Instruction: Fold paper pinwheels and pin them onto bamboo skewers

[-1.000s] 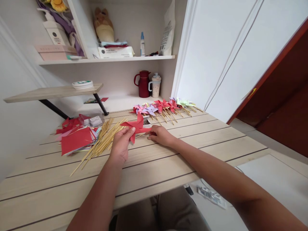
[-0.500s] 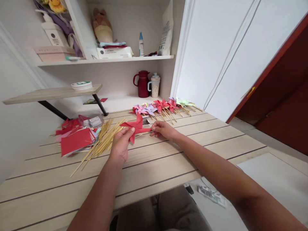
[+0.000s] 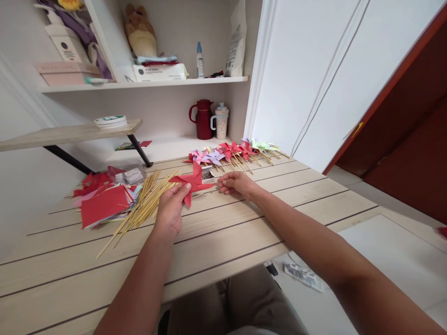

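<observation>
Left hand has the red paper pinwheel pinched at its lower blade, thumb on top, fingers curled beneath, holding it just above the table. Right hand sits just beside the pinwheel's right tip, fingers bunched loosely (whether they grip anything, I cannot tell). Bamboo sticks lie left of it.
</observation>
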`<state>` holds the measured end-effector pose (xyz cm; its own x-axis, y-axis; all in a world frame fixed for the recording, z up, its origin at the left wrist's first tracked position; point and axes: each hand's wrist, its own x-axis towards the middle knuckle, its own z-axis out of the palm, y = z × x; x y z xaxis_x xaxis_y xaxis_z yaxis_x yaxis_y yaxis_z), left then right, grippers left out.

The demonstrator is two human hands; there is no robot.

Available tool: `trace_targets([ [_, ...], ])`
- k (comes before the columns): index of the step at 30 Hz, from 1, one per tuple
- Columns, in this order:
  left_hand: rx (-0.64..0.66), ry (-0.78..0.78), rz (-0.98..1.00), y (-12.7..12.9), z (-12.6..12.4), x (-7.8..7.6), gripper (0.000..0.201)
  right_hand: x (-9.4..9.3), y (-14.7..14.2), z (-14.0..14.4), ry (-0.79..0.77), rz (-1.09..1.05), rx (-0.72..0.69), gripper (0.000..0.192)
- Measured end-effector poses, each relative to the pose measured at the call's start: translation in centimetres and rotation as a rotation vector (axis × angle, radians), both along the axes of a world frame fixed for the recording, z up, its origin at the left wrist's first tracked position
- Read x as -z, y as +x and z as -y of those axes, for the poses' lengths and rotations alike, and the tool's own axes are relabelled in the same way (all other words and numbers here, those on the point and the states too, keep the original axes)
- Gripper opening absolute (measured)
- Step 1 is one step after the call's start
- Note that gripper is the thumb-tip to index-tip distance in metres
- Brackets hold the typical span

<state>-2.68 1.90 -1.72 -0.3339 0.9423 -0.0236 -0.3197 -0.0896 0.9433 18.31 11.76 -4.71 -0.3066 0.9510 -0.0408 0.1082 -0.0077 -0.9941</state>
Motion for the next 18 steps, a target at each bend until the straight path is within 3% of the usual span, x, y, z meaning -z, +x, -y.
trace_targets([
  [11,-0.047,0.002,0.002,-0.1,-0.1,0.3,0.043,0.3,-0.9,0.0,0.498,0.358,0.000,0.012],
  [18,-0.047,-0.001,0.004,0.0,-0.2,0.2,0.042,0.9,-1.2,-0.2,0.625,0.521,-0.090,0.020],
])
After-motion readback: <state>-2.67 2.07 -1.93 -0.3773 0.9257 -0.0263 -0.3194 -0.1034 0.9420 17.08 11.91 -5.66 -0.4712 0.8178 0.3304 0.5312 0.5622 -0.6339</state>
